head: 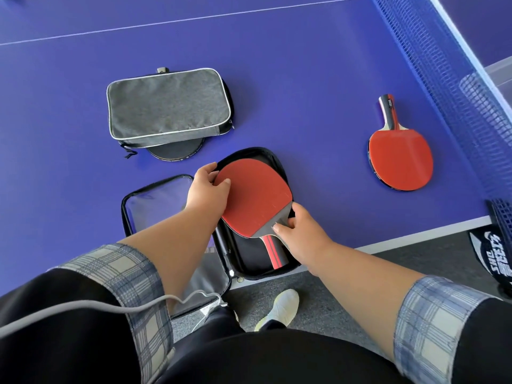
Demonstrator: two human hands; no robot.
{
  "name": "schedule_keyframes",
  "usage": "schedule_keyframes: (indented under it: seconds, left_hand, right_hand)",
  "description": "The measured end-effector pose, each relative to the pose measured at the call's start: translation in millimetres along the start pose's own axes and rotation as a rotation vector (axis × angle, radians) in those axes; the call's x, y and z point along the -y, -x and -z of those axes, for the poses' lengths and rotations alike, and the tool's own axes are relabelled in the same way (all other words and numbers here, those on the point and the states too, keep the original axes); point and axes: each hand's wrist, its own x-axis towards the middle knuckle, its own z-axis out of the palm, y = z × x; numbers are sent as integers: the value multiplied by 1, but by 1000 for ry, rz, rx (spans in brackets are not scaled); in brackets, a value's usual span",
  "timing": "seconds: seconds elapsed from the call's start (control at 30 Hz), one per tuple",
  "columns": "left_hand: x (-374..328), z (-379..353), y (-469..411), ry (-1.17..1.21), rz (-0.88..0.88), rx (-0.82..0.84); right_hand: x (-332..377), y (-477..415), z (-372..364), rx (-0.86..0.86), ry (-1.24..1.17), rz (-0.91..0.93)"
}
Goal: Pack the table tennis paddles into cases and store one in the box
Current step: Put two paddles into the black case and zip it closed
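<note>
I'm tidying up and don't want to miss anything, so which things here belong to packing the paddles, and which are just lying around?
For the job: red paddle held by left hand and right hand; open black case; second red paddle; grey case; clear box at upper right, probably.
Lying about: net; grey cable; white shoe.

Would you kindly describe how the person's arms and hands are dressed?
The left hand and right hand show no rings or watch. Their black sleeves end in turned-back blue-grey plaid cuffs; a thin grey cable lies across the left sleeve.
</note>
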Motion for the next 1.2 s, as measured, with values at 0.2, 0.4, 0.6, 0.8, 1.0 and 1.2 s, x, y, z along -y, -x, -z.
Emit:
schedule_keyframes:
  seconds: [0.2, 0.4, 0.6, 0.8, 1.0, 1.2]
  left_hand:
    - [-1, -1, -1, -21, -9, -37]
    - [2, -2, -1, -139, -40, -75]
    - [-5, -2, -3, -301, -80, 1]
    - [-10, 6, 12, -373, -141, 102]
    - [-2, 31, 41, -443, -175, 30]
    - [32, 83, 62, -519, 94, -53]
  right_hand:
    - [5, 4, -4, -18, -26, 20]
    - [14, 3, -8, 13, 99, -18]
    - [9, 10, -4, -42, 80, 31]
    - [5, 16, 4, 14, 198, 30]
    - [1, 26, 15, -41, 239, -1]
    - [5, 21, 27, -135, 267, -19]
